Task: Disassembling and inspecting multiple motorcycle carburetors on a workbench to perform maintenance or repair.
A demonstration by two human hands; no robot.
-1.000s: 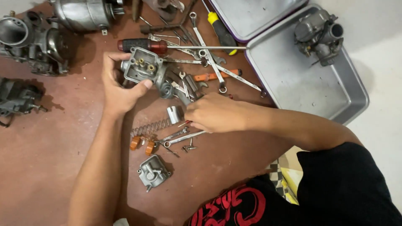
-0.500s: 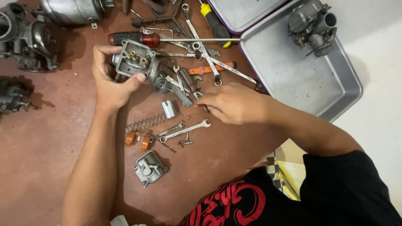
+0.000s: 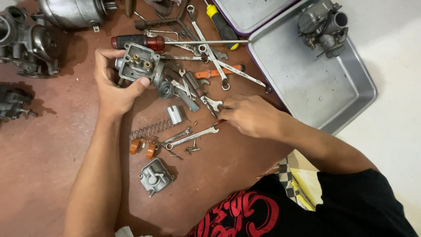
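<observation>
My left hand (image 3: 113,85) grips a grey carburetor body (image 3: 139,65) with brass jets showing, held just above the red-brown floor. My right hand (image 3: 250,115) rests knuckles-up among the scattered tools, its fingertips closed on something small and reddish at the end of a small open-end spanner (image 3: 193,137); what it pinches is mostly hidden. Between the hands lie a coil spring (image 3: 150,130), a small white cylinder (image 3: 174,114) and two orange float pieces (image 3: 143,147).
A float bowl cover (image 3: 155,176) lies near my left forearm. Spanners and a red-handled screwdriver (image 3: 144,42) are piled at the top. A metal tray (image 3: 307,87) at the right holds another carburetor (image 3: 322,26). Engine parts (image 3: 30,41) sit at the left.
My right hand has slid right and down, away from the spring, to the spanner's end. The left hand keeps hold of the carburetor body.
</observation>
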